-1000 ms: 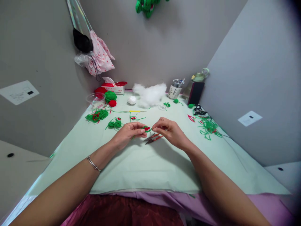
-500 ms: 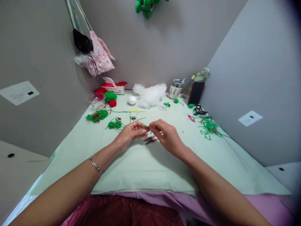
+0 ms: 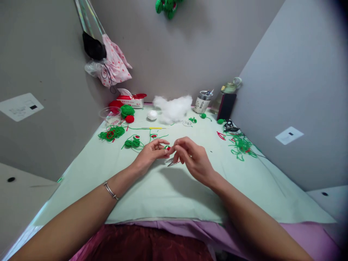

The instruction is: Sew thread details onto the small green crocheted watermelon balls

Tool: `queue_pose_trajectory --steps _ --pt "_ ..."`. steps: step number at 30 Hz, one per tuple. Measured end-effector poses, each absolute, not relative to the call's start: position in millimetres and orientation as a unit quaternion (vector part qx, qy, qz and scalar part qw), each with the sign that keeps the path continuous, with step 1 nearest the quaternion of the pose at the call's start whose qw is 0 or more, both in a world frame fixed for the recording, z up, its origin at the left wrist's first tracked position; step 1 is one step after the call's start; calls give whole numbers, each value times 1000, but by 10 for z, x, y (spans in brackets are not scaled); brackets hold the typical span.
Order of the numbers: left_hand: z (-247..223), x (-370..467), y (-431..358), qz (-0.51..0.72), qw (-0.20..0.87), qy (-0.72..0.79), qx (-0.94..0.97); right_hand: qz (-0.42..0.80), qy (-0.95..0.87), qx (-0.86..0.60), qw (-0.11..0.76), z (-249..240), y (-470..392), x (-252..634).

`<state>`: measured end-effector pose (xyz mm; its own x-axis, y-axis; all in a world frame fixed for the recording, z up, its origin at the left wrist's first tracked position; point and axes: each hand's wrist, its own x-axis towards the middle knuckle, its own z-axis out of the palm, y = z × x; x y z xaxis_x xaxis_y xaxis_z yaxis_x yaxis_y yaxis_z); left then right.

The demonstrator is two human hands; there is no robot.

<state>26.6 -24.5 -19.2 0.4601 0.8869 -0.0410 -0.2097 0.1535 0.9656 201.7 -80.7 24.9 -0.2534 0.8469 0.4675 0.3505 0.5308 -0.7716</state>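
Between the thumb and fingers of my left hand is a small red and green crocheted piece, mostly covered by the fingertips. My right hand is close beside it on the right, thumb and forefinger pinched together. Whatever that pinch holds is too small to make out. Beneath the right hand lie thread snips with the blades pointing left, their handles largely hidden. Just beyond my left hand are green crocheted pieces with yarn tails and a small red and green piece.
A yellow crochet hook lies farther back. White stuffing, a white ball, a pen tin and a phone line the rear. Tangled green yarn lies left and right.
My right hand has tilted and shifted slightly at the piece, its fingers now covering more of the snips. My left hand keeps its hold, and the piece shows less.
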Motion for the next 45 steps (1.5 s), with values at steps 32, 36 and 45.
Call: queue_pose_trajectory --steps 32,36,45 --pt "-131 213 -212 439 730 313 420 389 -671 -493 394 255 -714 2083" --pt "-130 215 -224 437 730 309 424 379 -687 -500 367 175 -685 2093" --pt "-115 219 -239 429 730 312 431 365 -684 -522 355 178 -670 2077"
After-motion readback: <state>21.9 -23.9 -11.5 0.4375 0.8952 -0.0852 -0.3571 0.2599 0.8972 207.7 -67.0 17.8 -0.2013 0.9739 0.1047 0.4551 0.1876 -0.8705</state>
